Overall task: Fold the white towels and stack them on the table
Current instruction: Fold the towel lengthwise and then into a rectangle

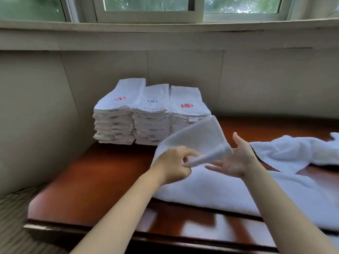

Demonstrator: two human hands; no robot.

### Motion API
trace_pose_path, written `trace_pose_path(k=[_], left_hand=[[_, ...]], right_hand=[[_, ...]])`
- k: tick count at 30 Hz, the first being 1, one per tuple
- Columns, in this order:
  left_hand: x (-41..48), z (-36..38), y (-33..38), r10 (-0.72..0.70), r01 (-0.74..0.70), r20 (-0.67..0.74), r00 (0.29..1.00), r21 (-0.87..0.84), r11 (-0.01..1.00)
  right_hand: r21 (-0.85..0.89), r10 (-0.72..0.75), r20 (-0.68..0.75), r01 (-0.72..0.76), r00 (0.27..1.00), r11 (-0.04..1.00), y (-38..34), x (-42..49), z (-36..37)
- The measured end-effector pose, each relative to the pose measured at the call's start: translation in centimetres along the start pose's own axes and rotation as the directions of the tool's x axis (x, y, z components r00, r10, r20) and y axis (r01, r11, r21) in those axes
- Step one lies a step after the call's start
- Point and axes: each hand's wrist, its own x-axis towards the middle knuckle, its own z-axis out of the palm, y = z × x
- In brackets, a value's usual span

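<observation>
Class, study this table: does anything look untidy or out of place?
The crumpled towel on the right of the table lies bunched and unfolded, unlike the three neat stacks by the wall. Nothing looks spilled or damaged.

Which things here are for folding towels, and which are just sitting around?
For the job: folded towel pinched by the left hand; right hand, held flat beside it; towel stacks; spread towel; crumpled towel; table.
Just there: window; wall; floor.
</observation>
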Motion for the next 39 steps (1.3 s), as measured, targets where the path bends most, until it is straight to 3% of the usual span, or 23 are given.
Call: trace_pose_path(k=[2,3,5,7,11,13,16,18,21,23,24,27,32,36,39], left_hand=[[-0.3,2.2,1.2,0.03,-0.061,0.328,0.944,0.086,0.994],[-0.4,2.9,1.4,0.013,-0.044,0.4,0.916,0.068,0.997],[-0.4,3.2,1.1,-0.001,-0.009,0.367,0.93,0.026,1.0],[-0.1,2.5,0.1,-0.026,0.015,0.222,0.975,0.052,0.999],[0.5,1.2,-2.4,-0.15,0.15,-0.031,0.988,0.02,0.988],[0.9,1.1,-3.5,-0.224,0.227,-0.097,0.97,0.025,0.974],[1.6,1.5,-4.4,-0.369,0.364,-0.179,0.912,-0.059,0.929],[2.2,2.5,-4.4,-0.493,0.48,-0.091,0.865,-0.134,0.867],[2.8,5.0,-3.5,-0.576,0.615,0.216,0.789,-0.262,0.744],[3.4,6.2,-2.8,-0.561,0.619,0.269,0.783,-0.259,0.741],[3.7,6.6,-2.5,-0.567,0.619,0.257,0.783,-0.235,0.749],[4.6,7.5,-1.8,-0.631,0.661,0.206,0.748,-0.15,0.735],[5.4,8.2,-1.0,-0.666,0.681,0.155,0.73,-0.082,0.727],[5.7,8.9,-0.3,-0.657,0.668,0.169,0.734,-0.01,0.744],[5.9,9.4,0.2,-0.64,0.658,0.183,0.746,-0.056,0.751]], right_hand=[[-0.193,0.005,-0.097,-0.024,0.995,0.981,-0.1,-0.6,-1.8],[-0.347,-0.009,-0.156,-0.047,0.988,0.937,0.2,-0.7,-2.5],[-0.668,-0.138,-0.279,-0.089,0.95,0.739,0.8,-0.5,-3.5],[-0.801,-0.25,-0.315,-0.115,0.915,0.588,1.4,-0.5,-3.9],[-0.8,-0.374,-0.241,0.034,0.896,0.599,0.9,-2.0,-4.3],[-0.791,-0.49,-0.213,0.146,0.845,0.595,-0.7,-3.4,-5.1],[-0.806,-0.599,-0.235,0.191,0.765,0.56,-4.8,-6.3,-7.7],[-0.81,-0.605,-0.301,0.137,0.737,0.57,-6.2,-7.9,-10.5],[-0.814,-0.492,-0.439,-0.101,0.752,0.572,-4.9,-7.9,-14.7],[-0.82,-0.348,-0.508,-0.32,0.788,0.475,-3.6,-7.5,-16.2],[-0.823,-0.32,-0.506,-0.338,0.801,0.457,-3.3,-7.3,-16.7],[-0.806,-0.299,-0.453,-0.243,0.84,0.54,-3.6,-7.1,-17.5],[-0.555,-0.281,-0.499,-0.054,0.82,0.83,-4.5,-8.2,-19.0],[-0.33,-0.156,-0.55,-0.042,0.821,0.943,-4.8,-9.2,-20.9],[-0.195,-0.091,-0.552,-0.023,0.829,0.981,-5.3,-10.0,-21.8]])
